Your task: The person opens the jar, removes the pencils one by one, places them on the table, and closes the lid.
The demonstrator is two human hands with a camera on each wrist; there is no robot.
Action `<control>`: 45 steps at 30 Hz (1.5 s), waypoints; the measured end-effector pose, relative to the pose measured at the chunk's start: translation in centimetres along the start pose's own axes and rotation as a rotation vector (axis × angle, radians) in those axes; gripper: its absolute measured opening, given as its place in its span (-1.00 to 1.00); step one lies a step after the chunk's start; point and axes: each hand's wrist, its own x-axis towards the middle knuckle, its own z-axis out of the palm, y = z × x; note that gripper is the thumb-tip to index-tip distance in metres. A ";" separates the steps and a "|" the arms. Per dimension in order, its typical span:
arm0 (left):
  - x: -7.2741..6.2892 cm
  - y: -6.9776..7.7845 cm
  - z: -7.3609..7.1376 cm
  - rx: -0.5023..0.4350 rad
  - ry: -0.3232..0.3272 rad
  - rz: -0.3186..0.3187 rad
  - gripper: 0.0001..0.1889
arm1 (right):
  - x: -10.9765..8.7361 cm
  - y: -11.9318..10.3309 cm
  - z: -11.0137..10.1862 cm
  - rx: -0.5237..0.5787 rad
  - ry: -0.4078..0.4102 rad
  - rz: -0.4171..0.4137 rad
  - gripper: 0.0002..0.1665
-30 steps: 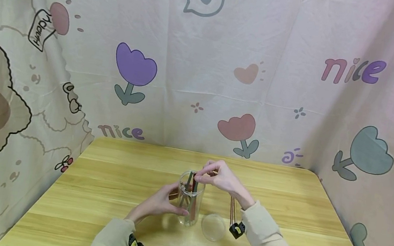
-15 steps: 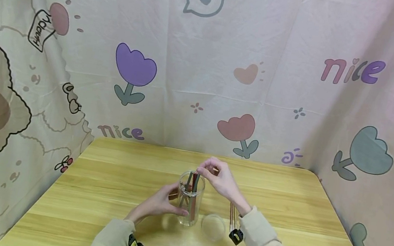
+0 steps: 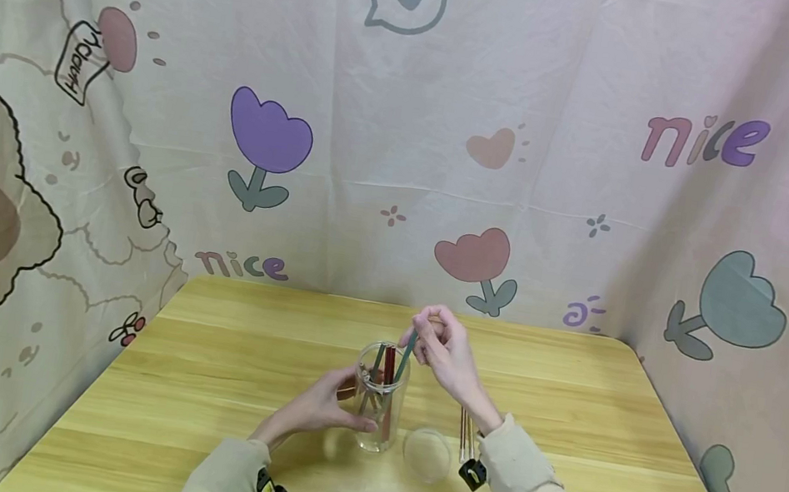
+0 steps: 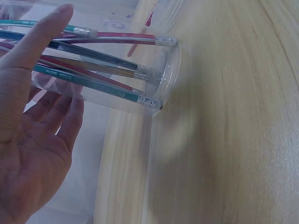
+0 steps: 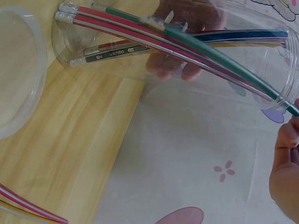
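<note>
My left hand (image 3: 315, 405) grips a clear round jar (image 3: 374, 445) standing upright on the table. Thumb and fingers lie on opposite sides of its wall in the left wrist view. Several pencils stand inside, red, green, dark and yellowish, eraser ends down (image 4: 166, 42). Above the rim, my right hand (image 3: 448, 359) pinches the upper end of a green pencil (image 3: 407, 353). That pencil slants out over the jar's right side, its eraser end still within the jar in the right wrist view. Two red pencils (image 5: 135, 44) lean close beside it.
A clear round lid (image 3: 427, 455) lies flat on the wooden table (image 3: 208, 388), just right of the jar. Further right are a few loose pencils (image 3: 463, 436), red and yellow, partly under my right forearm. A printed cloth (image 3: 381, 126) hangs behind the table.
My right hand has risen and moved slightly right, drawing the green pencil partway up out of the jar. My left hand and the jar have stayed in place.
</note>
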 end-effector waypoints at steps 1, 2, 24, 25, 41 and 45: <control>0.0 0.0 0.0 0.001 0.000 0.002 -0.20 | 0.0 0.0 0.0 0.011 0.004 -0.001 -0.72; 0.0 0.0 0.0 0.002 0.001 -0.002 -0.20 | 0.0 -0.1 0.0 0.021 0.011 0.003 -0.73; -0.1 0.2 0.0 0.012 0.013 -0.014 -0.20 | 0.0 -1.4 -1.6 0.055 0.078 -0.071 -0.69; -0.1 0.2 0.0 0.011 0.012 -0.013 -0.21 | 0.0 -1.4 -1.7 0.062 0.075 -0.069 -0.68; -0.1 0.2 0.0 0.007 0.006 -0.015 -0.20 | -0.3 -2.6 -3.0 0.237 0.130 -0.186 -0.67; -0.1 0.2 0.0 0.007 0.006 -0.012 -0.21 | -0.2 -2.8 -3.2 0.309 0.174 -0.230 -0.65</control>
